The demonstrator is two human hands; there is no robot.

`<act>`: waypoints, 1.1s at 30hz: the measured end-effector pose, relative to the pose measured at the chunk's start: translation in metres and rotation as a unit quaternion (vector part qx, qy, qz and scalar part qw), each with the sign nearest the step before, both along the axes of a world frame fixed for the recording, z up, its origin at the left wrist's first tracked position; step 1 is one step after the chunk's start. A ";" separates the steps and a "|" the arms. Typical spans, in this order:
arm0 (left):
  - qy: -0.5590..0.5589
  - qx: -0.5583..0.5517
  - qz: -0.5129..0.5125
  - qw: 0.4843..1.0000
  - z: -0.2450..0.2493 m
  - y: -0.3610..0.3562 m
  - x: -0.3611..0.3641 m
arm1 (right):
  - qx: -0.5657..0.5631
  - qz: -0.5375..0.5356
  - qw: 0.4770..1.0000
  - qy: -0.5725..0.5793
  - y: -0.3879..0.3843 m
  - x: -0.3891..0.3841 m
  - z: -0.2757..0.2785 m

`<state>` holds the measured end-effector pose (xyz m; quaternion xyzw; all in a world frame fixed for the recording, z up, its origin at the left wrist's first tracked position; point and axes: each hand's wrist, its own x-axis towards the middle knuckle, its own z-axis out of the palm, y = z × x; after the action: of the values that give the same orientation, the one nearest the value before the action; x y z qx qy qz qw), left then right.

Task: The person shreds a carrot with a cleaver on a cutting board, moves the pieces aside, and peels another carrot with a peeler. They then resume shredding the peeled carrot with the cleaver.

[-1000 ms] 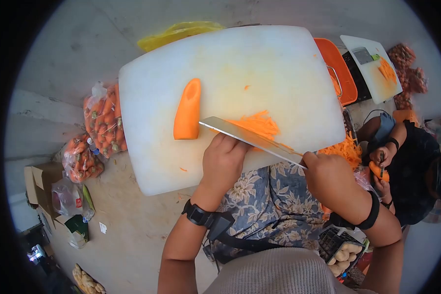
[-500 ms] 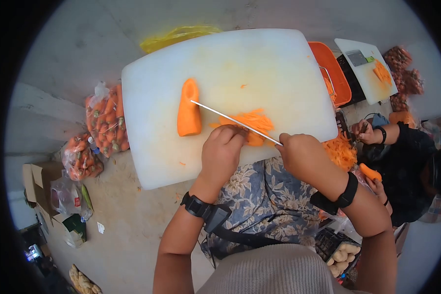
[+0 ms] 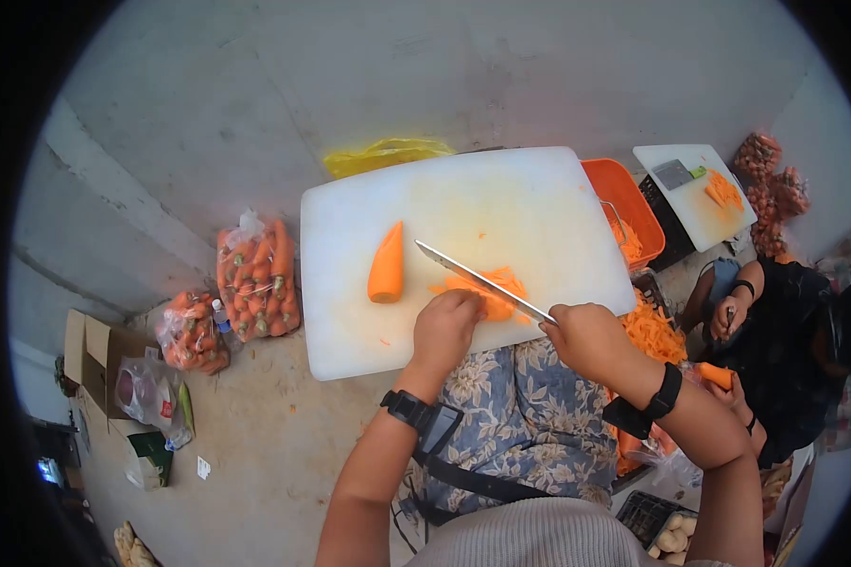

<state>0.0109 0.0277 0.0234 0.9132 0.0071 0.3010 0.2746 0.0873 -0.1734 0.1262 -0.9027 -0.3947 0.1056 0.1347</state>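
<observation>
A white cutting board (image 3: 539, 203) lies in front of me. My right hand (image 3: 586, 340) is closed round the handle end of a long knife (image 3: 477, 279), whose blade slants up and left over a pile of cut carrot (image 3: 506, 283). My left hand (image 3: 449, 326) has its fingers bent down at the pile's left side, close to the blade; they press on carrot pieces, partly hidden by the hand. Left of the knife tip, a large piece of peeled carrot (image 3: 387, 269) rests on the board, touched by neither hand.
Bags of carrots (image 3: 258, 283) stand left of the board. An orange basin (image 3: 624, 194) is at its right, with shredded carrot (image 3: 654, 331) nearby. A co-worker's hands (image 3: 731, 317) are at the right, below another board (image 3: 695, 222). A cardboard box (image 3: 104, 354) sits far left.
The view has shifted, so the board sits lower in it. The knife blade now shows its flat side. The large carrot piece has a different face turned up. The co-worker's hands have moved slightly.
</observation>
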 end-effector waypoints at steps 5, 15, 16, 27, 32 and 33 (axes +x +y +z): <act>-0.008 -0.018 -0.012 1.000 -0.002 0.000 0.000 | -0.044 0.022 0.998 -0.031 -0.007 0.003 -0.009; 0.005 -0.029 -0.003 1.000 0.001 0.000 0.002 | -0.076 0.025 0.997 0.011 -0.012 0.006 -0.002; -0.003 -0.025 -0.001 1.000 0.002 0.000 0.002 | -0.087 0.017 0.996 0.025 -0.010 0.009 -0.001; -0.003 -0.034 -0.011 0.999 0.001 -0.001 0.003 | -0.017 -0.004 0.999 0.028 0.027 0.014 -0.035; 0.005 -0.040 -0.008 0.999 0.000 0.001 0.002 | -0.010 -0.026 0.999 0.018 0.022 0.008 -0.011; 0.004 -0.039 -0.005 0.999 -0.001 0.000 0.002 | -0.011 -0.024 0.999 0.018 0.019 0.005 -0.005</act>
<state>0.0125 0.0277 0.0224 0.9030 0.0157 0.2954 0.3116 0.0922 -0.1546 0.1214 -0.9115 -0.3690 0.1229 0.1339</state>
